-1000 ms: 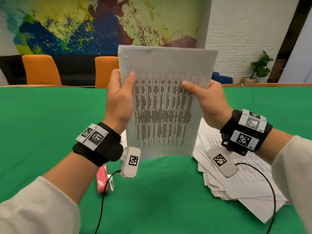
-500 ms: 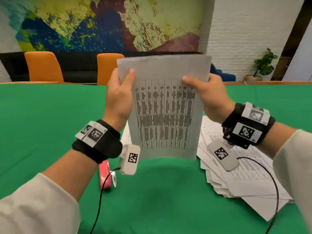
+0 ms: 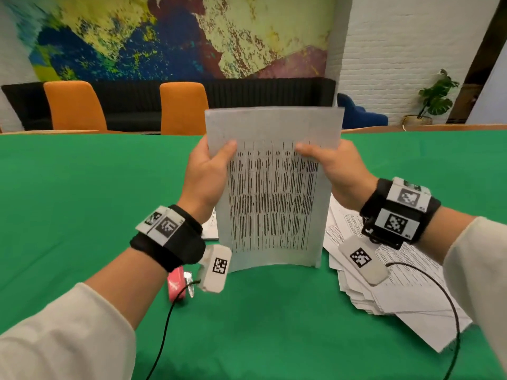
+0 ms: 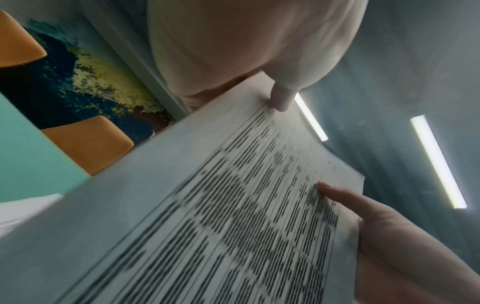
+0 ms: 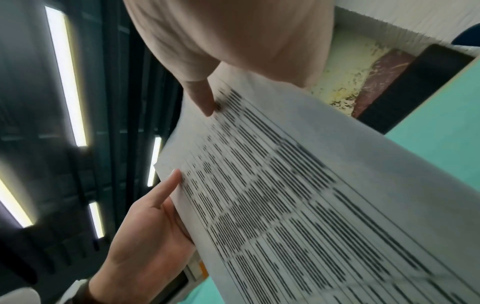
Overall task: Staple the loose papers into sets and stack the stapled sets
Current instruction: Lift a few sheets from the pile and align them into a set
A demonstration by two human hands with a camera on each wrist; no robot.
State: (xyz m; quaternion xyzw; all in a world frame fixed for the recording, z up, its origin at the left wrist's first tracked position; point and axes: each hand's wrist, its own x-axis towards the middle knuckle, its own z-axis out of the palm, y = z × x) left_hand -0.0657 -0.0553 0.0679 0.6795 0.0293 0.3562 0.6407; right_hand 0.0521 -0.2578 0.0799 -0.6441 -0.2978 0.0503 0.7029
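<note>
Now sheet set [image 3: 274, 187] lowered versus earlier frames: bottom edge at or near green table [image 3: 82, 215], consistent with jogging edges square. Left hand [image 3: 205, 174] pinches left margin, right hand [image 3: 333, 171] pinches right margin, thumbs in front. Stapler [image 3: 177, 283] below left wrist; loose pile [image 3: 397, 297] under right wrist. Stapling judged next.

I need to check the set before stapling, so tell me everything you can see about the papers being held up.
The papers are white sheets printed with a table of dark text in ruled columns, blank along the top margin. They stand upright on their bottom edge, which curves slightly, on the green table. The left hand and right hand grip the side edges near the top, thumbs on the printed face. How many sheets there are cannot be told.
</note>
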